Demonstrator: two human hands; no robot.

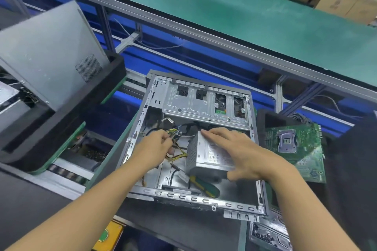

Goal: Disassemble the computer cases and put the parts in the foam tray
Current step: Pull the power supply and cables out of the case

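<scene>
- While the power supply (212, 155) sat tilted inside the open computer case (183, 195), the likeliest trouble was its cable bundle (177, 131). The yellow and black wires looked tangled below the drive cage (204, 100), so lifting the unit before they ran free could snag or jerk it.
- Another risk lay beneath it: a green-and-yellow screwdriver (206, 186) rested on the case floor just under the unit's near corner and might be dragged or knocked as the box came out.
- From above, the right hand (242, 153) grasped the power supply. Its fingers (216, 131) were spread over the top face to the far edge and its thumb was hooked under the near edge, so the unit lay between them.
- Just beside the unit's left face, the left hand (155, 146) pinched the cable bundle in curled fingers; whether it held a plug could not be told.
- Right of the case, a green motherboard (299, 144) lay on what looked like the black foam tray (265, 116), near the unit; the supply seemed bound there next.
- Beyond stretched the green tabletop (204, 6).
</scene>
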